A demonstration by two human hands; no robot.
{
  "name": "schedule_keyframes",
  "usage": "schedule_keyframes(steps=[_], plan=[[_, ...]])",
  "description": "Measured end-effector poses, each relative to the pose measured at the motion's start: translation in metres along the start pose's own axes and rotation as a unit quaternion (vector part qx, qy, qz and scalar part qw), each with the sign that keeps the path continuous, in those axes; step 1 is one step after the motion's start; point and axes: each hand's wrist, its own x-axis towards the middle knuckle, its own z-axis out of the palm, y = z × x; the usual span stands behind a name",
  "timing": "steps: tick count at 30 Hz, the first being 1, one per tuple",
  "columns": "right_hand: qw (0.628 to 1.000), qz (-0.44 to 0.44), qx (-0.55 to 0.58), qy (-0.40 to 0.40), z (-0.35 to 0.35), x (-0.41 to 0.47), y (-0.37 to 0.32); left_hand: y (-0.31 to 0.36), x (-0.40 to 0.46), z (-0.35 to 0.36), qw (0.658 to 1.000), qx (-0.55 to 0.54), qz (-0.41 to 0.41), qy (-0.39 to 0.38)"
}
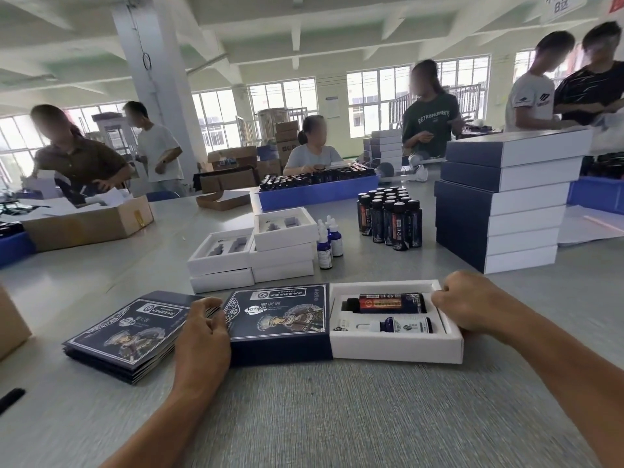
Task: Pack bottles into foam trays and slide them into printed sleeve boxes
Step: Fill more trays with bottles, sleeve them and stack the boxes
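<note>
While my right hand (469,304) sits curled against the right end of the tray (398,347), fingers bent over its far corner, my left hand (204,327) grips the left end of the sleeve (280,319), fingers hooked over its top edge, bracing it. The tray lies low and centre in the frame, its left end just inside the sleeve mouth and most of it bare. I judge jamming the main risk: if my push runs skewed, a tray corner could catch the sleeve mouth and crease the card; if my left hand slackens, the sleeve could skid into the flat sleeves (128,336) stacked just left of it. The tray's foam holds two bottles on their sides, a dark bottle (388,303) in the far slot and a dropper bottle (401,325) in the near one; either riding high could snag the sleeve's roof. Above centre, empty trays (256,251) sit stacked, their two slots unfilled. Just right of them stand blue droppers (329,241), then a cluster of dark bottles (388,217). At right rises a stack of boxes (499,204). A blue bin (317,194) behind is full of bottles.
</note>
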Motion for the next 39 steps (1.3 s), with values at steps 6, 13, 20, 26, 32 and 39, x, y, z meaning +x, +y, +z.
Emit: schedule_keyframes(steps=[6,13,20,26,32,39], plan=[[0.999,-0.004,-0.026,-0.026,-0.008,-0.002,0.002,0.002,-0.001,0.001,1.0,0.007,-0.004,0.001],[0.999,-0.033,-0.004,0.007,0.003,0.003,0.007,0.004,-0.004,-0.001,0.999,0.041,0.0,-0.023],[0.999,-0.026,-0.005,0.034,0.014,0.001,-0.003,0.013,-0.009,-0.003,0.997,0.051,0.003,-0.063],[0.986,-0.079,0.134,-0.051,0.023,-0.022,-0.024,0.03,-0.026,0.007,0.991,0.06,0.042,-0.109],[0.968,-0.119,0.196,-0.104,0.04,-0.034,-0.043,0.041,-0.039,0.017,0.989,0.078,0.054,-0.11],[0.977,-0.124,0.143,-0.103,0.044,-0.033,-0.045,0.039,-0.041,0.016,0.984,0.099,0.059,-0.135]])
